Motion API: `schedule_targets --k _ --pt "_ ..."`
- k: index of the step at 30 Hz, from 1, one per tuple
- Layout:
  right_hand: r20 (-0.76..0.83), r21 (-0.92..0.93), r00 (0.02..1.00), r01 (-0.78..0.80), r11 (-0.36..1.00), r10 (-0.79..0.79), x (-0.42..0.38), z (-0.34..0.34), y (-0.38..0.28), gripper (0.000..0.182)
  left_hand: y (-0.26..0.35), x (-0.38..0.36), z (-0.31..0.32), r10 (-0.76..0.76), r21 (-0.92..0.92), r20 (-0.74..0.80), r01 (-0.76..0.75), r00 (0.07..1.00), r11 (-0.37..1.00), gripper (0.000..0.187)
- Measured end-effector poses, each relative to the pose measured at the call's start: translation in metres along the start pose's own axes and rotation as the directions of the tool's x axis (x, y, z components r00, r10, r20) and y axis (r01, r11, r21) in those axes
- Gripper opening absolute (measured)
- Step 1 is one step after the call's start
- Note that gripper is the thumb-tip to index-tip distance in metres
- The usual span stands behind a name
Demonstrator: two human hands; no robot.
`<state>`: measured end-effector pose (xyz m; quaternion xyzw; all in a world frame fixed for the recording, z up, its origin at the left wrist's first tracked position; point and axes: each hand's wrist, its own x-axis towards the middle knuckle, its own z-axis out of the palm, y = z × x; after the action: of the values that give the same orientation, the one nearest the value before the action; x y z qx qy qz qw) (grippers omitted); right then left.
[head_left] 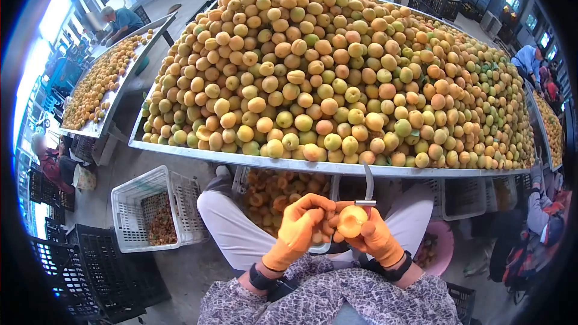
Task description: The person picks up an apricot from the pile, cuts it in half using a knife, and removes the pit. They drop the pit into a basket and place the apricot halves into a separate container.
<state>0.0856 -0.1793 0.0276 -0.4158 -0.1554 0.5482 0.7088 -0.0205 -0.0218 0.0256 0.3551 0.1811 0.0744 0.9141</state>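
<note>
My right hand [378, 239], in an orange glove, is closed around a curved-blade knife [368, 185] whose blade points up and away from me. The same hand holds an apricot half [350, 222] with its hollow side facing me. Beside it, my left hand [301, 229], also gloved in orange, has its fingers curled together close to the fruit. What those fingers hold, if anything, I cannot make out. Below both hands and between my knees, a crate of opened apricots [274, 195] shows partly under the table edge.
A metal-edged table [271, 161] heaped with whole apricots [325, 78] stands before me. To the left are a white crate [139, 189] with brown scraps and black crates [102, 271]. A pink basin [442, 247] sits by my right leg. Other people work at tables around.
</note>
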Motion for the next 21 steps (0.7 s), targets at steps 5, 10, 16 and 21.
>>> schedule_targets --k 5,10,16,21 --pt "-0.047 0.064 0.997 0.06 0.996 -0.057 0.013 0.005 0.019 0.093 -0.038 0.002 -0.009 -0.33 -0.64 -0.077 0.208 0.941 0.74 0.033" --pt "-0.084 0.162 0.994 0.086 0.983 -0.073 0.024 -0.004 0.023 0.095 -0.072 0.0 -0.048 -0.45 -0.572 0.215 0.485 0.867 0.661 0.034" --pt "-0.153 -0.743 0.971 0.007 0.669 -0.181 0.051 -0.004 0.015 0.054 -0.055 0.008 -0.09 -0.162 -0.456 -0.377 -0.031 0.912 0.89 0.011" --pt "-0.42 -0.596 0.851 0.001 0.803 -0.313 0.03 -0.019 0.008 0.024 -0.023 0.001 -0.103 0.134 -0.136 -0.61 -0.27 0.781 0.953 0.014"
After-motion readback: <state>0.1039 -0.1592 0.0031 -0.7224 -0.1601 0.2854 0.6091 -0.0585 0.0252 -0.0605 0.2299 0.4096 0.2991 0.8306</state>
